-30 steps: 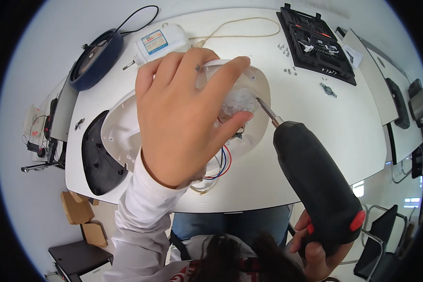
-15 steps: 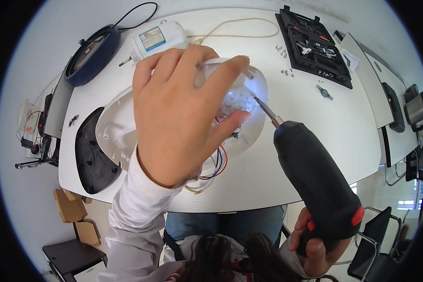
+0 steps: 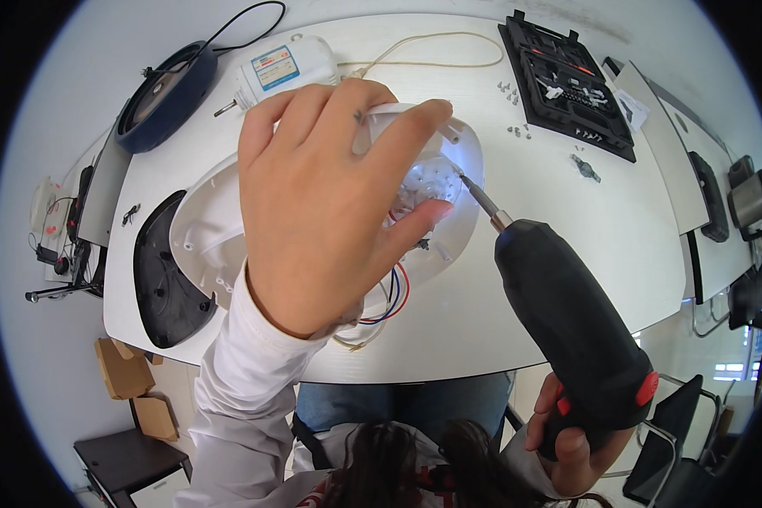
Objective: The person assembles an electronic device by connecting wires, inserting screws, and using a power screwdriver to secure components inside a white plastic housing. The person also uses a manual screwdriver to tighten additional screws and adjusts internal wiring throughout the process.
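My left hand (image 3: 309, 203) lies across a hollow white plastic housing (image 3: 461, 224), fingers curled over its far rim and thumb inside it. The hand hides the housing's middle. Beneath the thumb sits a pale, partly clear part (image 3: 429, 179), lit bluish. Red, blue and black wires (image 3: 398, 292) come out at the near side. In my right hand (image 3: 577, 453) is a black cordless screwdriver (image 3: 559, 305) with red buttons, gripped by its handle. Its bit tip reaches into the housing at the edge of the pale part; whether it sits in a screw is too small to tell.
A black curved cover (image 3: 165, 279) lies at left. Behind stand a white motor unit (image 3: 288, 72) with a cord and a dark blue round base (image 3: 165, 102). An open black tool case (image 3: 567, 85), loose screws (image 3: 516, 132) and a small grey part (image 3: 584, 168) are at right.
Almost nothing differs. The screwdriver and its tip have shifted very slightly to the right, while my left hand stays on the housing.
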Motion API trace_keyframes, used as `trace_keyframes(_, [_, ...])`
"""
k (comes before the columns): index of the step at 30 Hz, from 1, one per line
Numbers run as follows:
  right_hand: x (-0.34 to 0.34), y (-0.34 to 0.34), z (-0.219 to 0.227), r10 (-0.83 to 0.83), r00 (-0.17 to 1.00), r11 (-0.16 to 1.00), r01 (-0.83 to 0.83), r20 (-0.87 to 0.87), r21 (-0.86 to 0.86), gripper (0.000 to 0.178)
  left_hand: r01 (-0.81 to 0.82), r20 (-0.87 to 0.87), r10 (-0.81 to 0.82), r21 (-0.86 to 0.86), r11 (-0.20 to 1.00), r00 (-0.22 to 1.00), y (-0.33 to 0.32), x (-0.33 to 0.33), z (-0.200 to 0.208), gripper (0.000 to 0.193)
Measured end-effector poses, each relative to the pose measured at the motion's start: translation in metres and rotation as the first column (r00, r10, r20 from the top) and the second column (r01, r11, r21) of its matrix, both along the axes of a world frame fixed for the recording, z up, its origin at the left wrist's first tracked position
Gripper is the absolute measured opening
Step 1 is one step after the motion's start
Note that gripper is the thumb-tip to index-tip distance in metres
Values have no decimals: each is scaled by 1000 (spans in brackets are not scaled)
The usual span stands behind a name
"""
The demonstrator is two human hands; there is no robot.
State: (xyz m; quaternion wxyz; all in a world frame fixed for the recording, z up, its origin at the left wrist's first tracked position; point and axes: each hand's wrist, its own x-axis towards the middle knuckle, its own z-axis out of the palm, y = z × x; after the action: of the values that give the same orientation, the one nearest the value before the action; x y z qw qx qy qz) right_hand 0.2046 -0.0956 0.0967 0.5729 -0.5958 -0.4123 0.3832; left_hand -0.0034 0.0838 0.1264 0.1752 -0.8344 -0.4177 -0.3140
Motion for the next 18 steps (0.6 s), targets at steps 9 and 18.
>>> trace_keyframes(9, [19, 5, -4, 134, 985, 990, -137, 111, 19, 73, 13, 37, -13, -5, 1000, 999, 0, 1, 2, 60])
trace_keyframes(18, [13, 15, 8, 101, 989, 995, -101, -104, 5, 70, 58, 85, -63, 60, 997, 994, 5, -1, -3, 61])
